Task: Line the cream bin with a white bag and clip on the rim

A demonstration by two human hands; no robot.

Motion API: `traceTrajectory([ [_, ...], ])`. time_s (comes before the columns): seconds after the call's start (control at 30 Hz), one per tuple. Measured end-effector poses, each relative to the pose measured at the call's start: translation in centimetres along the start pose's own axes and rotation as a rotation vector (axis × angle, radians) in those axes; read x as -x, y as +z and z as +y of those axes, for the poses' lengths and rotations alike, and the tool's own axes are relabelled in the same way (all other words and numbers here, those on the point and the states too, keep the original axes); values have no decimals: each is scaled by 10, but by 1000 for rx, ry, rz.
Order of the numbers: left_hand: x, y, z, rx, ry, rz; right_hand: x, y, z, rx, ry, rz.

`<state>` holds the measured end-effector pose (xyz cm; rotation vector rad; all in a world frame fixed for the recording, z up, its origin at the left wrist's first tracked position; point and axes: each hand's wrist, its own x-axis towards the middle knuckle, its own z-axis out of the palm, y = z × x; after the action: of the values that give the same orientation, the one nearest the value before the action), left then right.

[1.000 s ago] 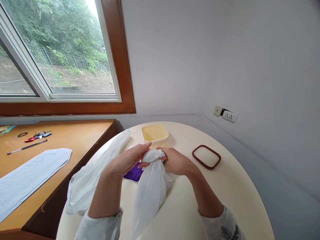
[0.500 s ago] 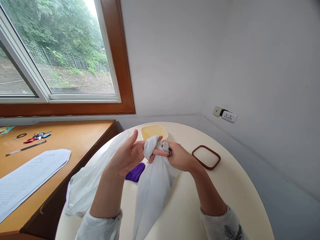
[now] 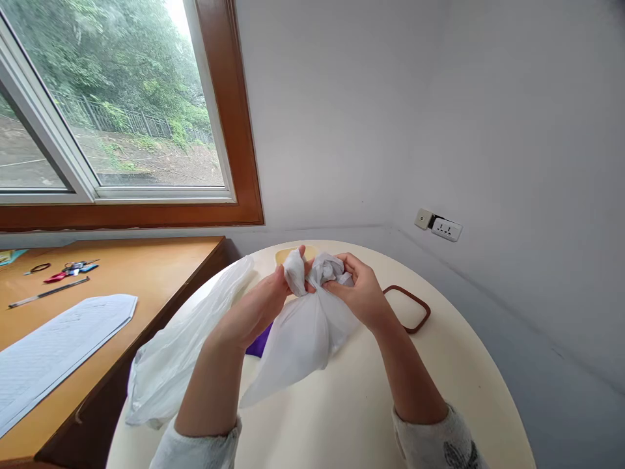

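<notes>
A thin white plastic bag [image 3: 305, 332] is gathered and twisted at its top, held above the round table. My left hand [image 3: 258, 303] is closed on a twisted loop at the bag's left side, several fingers passing behind it. At the right, my right hand [image 3: 359, 290] pinches the crumpled bunch between thumb and fingers. The lower part of the bag fans out below, toward the left. Behind my left wrist a purple cloth-like item [image 3: 258, 342] shows only in part. Just beyond my hands, a pale yellow container [image 3: 288, 253] is mostly covered.
Another translucent plastic bag [image 3: 180, 352] lies along the left of the cream round table [image 3: 371, 417]. A brown rounded frame [image 3: 420, 319] rests at the right. The wooden desk [image 3: 161, 257] bears papers [image 3: 63, 345], a pen [image 3: 49, 292] and keys [image 3: 73, 268]. A wall stands behind.
My right hand has shifted slightly up and right, opening a gap between the loop and the bunch. The bag's lower part has risen and spread wider. My left hand has closed around the loop.
</notes>
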<state>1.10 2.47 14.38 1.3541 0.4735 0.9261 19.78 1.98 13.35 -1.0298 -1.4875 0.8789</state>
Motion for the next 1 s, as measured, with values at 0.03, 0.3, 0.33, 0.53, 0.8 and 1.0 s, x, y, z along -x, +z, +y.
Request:
traceTrajectory([
  [0.03,0,1,0,-47,12,-10,0,0,-1,-31,3,17],
  [0.3,2,1,7,-201,51,-55,7,-2,-10,-330,43,-89],
  [0.33,2,1,7,-198,62,-57,7,-3,-11,-364,37,-123],
  [0.53,1,-2,2,-129,114,-100,6,-3,-8,-357,37,-184],
  [0.8,-2,-1,-3,-95,100,-203,10,-1,-14,1,-79,-182],
  [1.0,-2,0,-4,-2,89,-209,19,-5,-27,330,-259,-261],
])
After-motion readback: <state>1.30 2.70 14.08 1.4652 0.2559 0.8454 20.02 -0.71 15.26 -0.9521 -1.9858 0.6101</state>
